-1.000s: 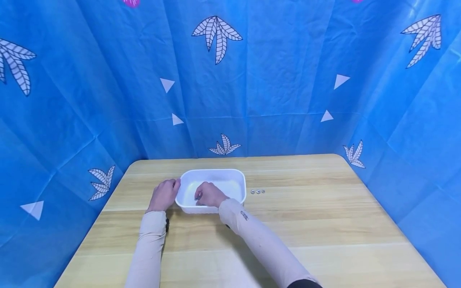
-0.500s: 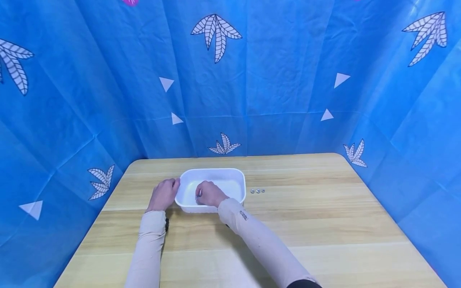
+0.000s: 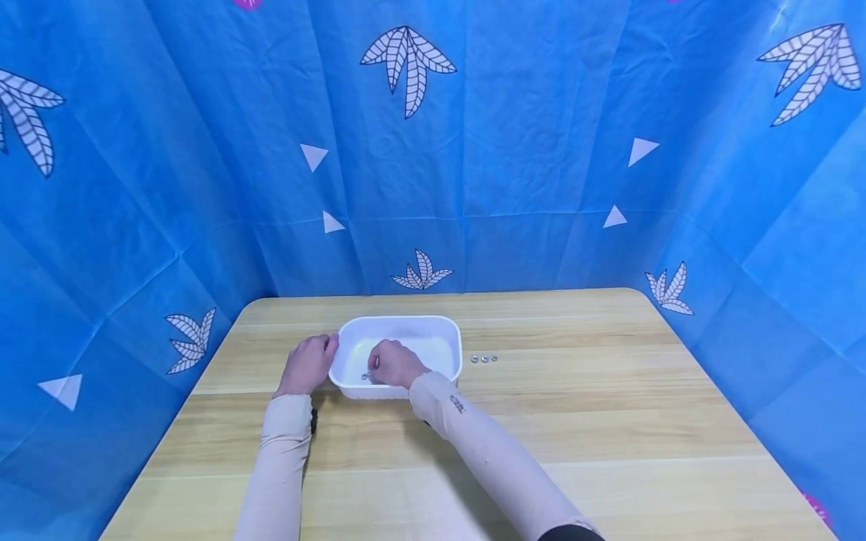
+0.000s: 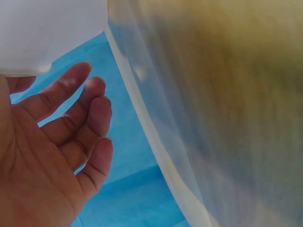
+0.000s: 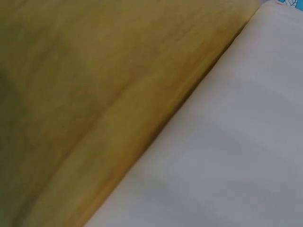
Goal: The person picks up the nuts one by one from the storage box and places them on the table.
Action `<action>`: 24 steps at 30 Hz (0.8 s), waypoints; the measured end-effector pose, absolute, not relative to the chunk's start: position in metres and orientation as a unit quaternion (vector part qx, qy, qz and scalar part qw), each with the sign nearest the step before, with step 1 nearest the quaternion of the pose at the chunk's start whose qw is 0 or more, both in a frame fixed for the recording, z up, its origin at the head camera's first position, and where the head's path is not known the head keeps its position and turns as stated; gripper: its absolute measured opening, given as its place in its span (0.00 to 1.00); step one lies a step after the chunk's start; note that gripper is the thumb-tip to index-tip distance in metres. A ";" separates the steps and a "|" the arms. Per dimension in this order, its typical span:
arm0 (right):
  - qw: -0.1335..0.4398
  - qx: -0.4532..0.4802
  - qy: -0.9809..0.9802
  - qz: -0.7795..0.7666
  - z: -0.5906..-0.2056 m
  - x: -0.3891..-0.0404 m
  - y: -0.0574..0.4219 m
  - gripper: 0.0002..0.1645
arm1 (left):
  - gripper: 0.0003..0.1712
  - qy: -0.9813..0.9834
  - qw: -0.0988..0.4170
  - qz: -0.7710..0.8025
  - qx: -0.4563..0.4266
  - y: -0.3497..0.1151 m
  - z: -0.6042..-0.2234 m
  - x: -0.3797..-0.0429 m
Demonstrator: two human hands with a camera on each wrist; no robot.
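"How are the arms set?"

"The left sleeve [image 3: 277, 451] runs almost straight away from the body, leaning slightly inward. The right sleeve [image 3: 487, 458] slants up and across from the lower right, passing over the near rim of the white tub [image 3: 433, 348]."

"And the left hand [image 3: 307, 366]?"

"It's at the tub's left end. In the left wrist view its fingers [image 4: 57, 92] are loosely bent and slightly apart, palm in sight, while the thumb is partly hidden behind the rim."

"What about the right hand [image 3: 397, 364]?"

"It's down inside the tub, left of the middle, with the knuckles up and the fingers curled toward the bottom. I can't tell whether they're clamped on anything; the right wrist view doesn't show them. Some small metal pieces [image 3: 364, 376] lie on the tub's floor, right beside the fingertips."

"Which way does the tub point?"

"It sits upright on the tabletop [image 3: 609, 398], toward the far edge, opening upward, its long axis running left to right."

"Anything next to it?"

"Three metal rings [image 3: 485, 359] just beyond its right end, in a row that lies roughly along that same direction. The pieces inside are too small for me to say how they're turned."
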State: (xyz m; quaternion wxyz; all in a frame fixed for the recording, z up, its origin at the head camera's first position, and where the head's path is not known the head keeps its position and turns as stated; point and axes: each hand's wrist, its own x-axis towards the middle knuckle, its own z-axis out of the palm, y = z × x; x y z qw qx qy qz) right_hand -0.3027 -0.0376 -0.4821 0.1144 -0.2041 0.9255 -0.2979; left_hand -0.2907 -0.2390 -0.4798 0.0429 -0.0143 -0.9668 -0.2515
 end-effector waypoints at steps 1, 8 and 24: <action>0.115 -0.203 0.926 -0.297 -0.482 -0.303 -0.038 0.09 | 0.33 -0.967 0.044 -0.251 -0.015 -0.239 -0.480 -0.291; 0.108 -0.202 0.929 -0.290 -0.481 -0.302 -0.037 0.10 | 0.34 -0.968 0.048 -0.246 -0.021 -0.239 -0.479 -0.291; 0.104 -0.150 0.943 -0.277 -0.482 -0.303 -0.037 0.07 | 0.34 -0.967 0.046 -0.251 -0.016 -0.239 -0.479 -0.290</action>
